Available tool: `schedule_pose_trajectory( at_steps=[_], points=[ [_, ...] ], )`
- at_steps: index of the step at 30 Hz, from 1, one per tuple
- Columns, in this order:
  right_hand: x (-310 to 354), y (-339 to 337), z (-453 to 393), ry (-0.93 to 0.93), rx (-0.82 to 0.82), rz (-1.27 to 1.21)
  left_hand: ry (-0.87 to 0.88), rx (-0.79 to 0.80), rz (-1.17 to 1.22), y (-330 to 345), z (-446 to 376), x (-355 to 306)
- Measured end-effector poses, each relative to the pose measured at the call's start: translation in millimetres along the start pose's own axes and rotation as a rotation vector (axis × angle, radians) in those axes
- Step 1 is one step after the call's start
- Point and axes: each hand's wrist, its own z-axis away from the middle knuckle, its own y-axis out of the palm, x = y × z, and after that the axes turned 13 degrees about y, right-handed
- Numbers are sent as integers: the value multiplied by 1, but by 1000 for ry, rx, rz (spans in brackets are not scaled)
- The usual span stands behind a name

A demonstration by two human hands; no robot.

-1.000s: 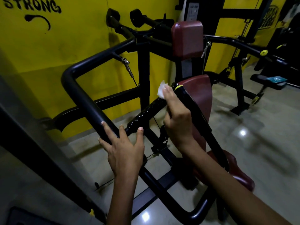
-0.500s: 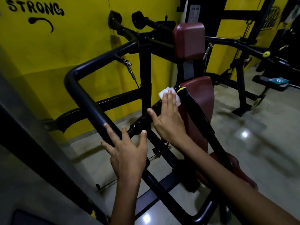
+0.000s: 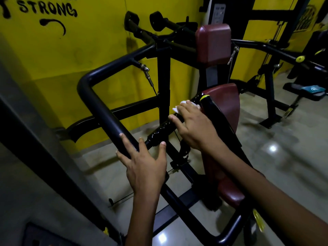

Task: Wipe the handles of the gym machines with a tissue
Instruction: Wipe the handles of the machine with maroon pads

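Right hand (image 3: 192,128) flat, fingers straight, pressing tissue (image 3: 179,106) onto glossy black handle (image 3: 163,128), at 12 o'clock from left hand (image 3: 145,162). Left hand open, steadying frame bar (image 3: 106,114). Tissue: light, soft, likely tears; handle rigid, slick. Keep palm pressure, wrap around grip.

The left hand (image 3: 145,162) reached forward, palm down, with its fingers spread and nearly straight. The right hand (image 3: 193,125) lay flat further ahead, fingers straight and together, forearm stretching in from the lower right.

Maroon seat pads (image 3: 213,43) before a yellow wall (image 3: 88,50).
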Motion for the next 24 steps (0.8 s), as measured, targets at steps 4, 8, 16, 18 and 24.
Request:
schedule_pose_trajectory(
  at_steps=[4, 8, 16, 18, 24],
  points=[
    [15, 12, -7, -8, 65, 50, -7, 12, -6, 0, 0, 0],
    [0, 9, 7, -118, 156, -209, 1, 10, -16, 1, 0, 0],
    [3, 11, 5, -60, 198, -221, 0, 6, -15, 1, 0, 1],
    [-4, 10, 17, -129, 270, -271, 2, 7, -11, 1, 0, 1],
    [-17, 1, 12, -79, 202, -239, 0, 5, -5, -1, 0, -1]
  ],
)
